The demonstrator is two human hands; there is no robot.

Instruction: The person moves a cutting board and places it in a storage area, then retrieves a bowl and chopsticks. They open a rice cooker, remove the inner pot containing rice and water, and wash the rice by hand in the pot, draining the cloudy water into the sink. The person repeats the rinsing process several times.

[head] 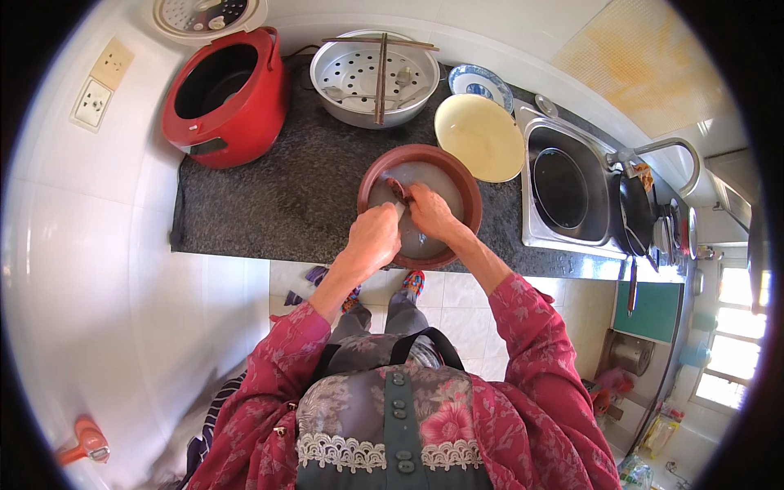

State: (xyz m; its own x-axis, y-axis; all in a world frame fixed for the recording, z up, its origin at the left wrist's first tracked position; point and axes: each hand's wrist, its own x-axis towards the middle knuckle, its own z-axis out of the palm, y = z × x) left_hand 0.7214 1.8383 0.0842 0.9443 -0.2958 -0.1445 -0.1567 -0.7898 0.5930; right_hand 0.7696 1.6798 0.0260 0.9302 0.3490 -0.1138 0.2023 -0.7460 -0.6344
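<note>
A round reddish-brown basin (471, 211) holds cloudy whitish water at the counter's front edge. Over the water, my left hand (375, 231) is closed on a small pale object (401, 209), too covered by fingers to name. Close beside it, my right hand (430, 210) grips a dark reddish piece (397, 187) that sticks out to the left of its fingers. The two held things meet or overlap between my hands; whether they are one item I cannot tell.
Behind the basin are a cream bowl (481, 136), a blue-and-white plate (474, 86) and a perforated steamer pan (349, 67) with chopsticks (381, 79) and spoons. An open red rice cooker (257, 122) stands left. To the right is a steel sink (533, 229) holding a dark pan (560, 187).
</note>
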